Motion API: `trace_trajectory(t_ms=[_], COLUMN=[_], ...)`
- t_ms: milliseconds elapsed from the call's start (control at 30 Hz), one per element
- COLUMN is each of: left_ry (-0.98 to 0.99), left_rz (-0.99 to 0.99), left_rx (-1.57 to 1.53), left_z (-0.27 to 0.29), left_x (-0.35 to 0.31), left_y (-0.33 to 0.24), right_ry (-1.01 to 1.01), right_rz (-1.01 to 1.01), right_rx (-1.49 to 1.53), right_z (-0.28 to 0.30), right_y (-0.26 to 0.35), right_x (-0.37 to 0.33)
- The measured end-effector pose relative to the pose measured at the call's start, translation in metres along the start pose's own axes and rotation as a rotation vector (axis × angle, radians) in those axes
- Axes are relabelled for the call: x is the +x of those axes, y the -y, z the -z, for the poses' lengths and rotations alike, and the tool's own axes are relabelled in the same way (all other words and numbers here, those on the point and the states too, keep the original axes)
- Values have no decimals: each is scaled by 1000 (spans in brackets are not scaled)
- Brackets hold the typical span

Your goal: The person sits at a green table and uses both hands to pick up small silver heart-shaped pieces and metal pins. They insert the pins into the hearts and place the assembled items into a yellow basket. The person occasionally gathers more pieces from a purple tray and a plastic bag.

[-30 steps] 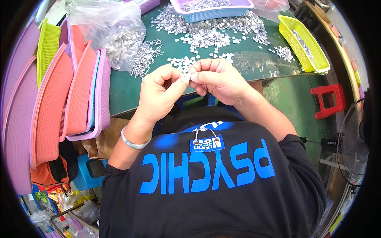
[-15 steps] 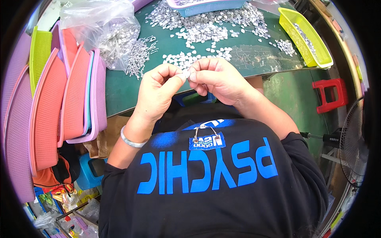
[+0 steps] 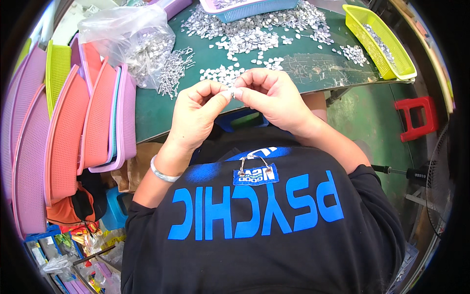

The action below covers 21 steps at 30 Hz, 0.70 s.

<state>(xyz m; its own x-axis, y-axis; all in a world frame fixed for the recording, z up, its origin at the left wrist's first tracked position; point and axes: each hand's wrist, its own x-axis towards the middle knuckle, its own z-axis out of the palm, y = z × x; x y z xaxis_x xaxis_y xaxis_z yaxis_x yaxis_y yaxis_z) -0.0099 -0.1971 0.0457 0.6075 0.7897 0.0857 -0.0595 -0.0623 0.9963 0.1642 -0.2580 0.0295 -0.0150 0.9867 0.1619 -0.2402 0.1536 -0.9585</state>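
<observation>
My left hand (image 3: 196, 112) and my right hand (image 3: 279, 100) meet at the fingertips just off the near edge of the green table (image 3: 318, 73). Between both thumbs and forefingers sits a small silvery metal piece (image 3: 232, 92), mostly covered, so its exact shape cannot be made out. Each hand is closed in a pinch on it. Just beyond my fingers lies a loose group of small pale, rounded-triangular metal pieces (image 3: 220, 74). Farther back spreads a larger heap of similar grey pieces (image 3: 247, 40). Left of these is a pile of thin metal pins (image 3: 174, 71).
A clear plastic bag (image 3: 129, 29) of metal parts rests at the table's left. Coloured mesh baskets (image 3: 68, 137) are stacked beside it. A yellow-green basket (image 3: 409, 74) holds grey pieces at right; a blue-and-pink basket (image 3: 254, 11) stands behind. A red stool (image 3: 431, 120) and a fan (image 3: 433, 181) are at right.
Both hands stay together at the table edge, still pinching the small piece, with the right fingers slightly shifted. The surroundings have moved slightly in the picture with the camera.
</observation>
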Motion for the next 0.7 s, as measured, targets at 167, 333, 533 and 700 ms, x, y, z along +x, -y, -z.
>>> trace_trajectory(t_ms=[167,333,533,700], left_ry=[27,52,48,58], left_rz=[-16,5,55,85], left_rx=[-6,-6,-49,-71], left_z=[-15,-29,-37,-41], left_x=[-1,-3,-5,-5], left_y=[-6,-13,-7,-1], right_ry=[-48,-77,-40,-10], right_rz=[165,284,286,204], right_rx=[-89,-167,-166,-58], right_z=[7,16,25,32], right_y=[5,8,6,-3], right_x=[-12,-23,-30,-29])
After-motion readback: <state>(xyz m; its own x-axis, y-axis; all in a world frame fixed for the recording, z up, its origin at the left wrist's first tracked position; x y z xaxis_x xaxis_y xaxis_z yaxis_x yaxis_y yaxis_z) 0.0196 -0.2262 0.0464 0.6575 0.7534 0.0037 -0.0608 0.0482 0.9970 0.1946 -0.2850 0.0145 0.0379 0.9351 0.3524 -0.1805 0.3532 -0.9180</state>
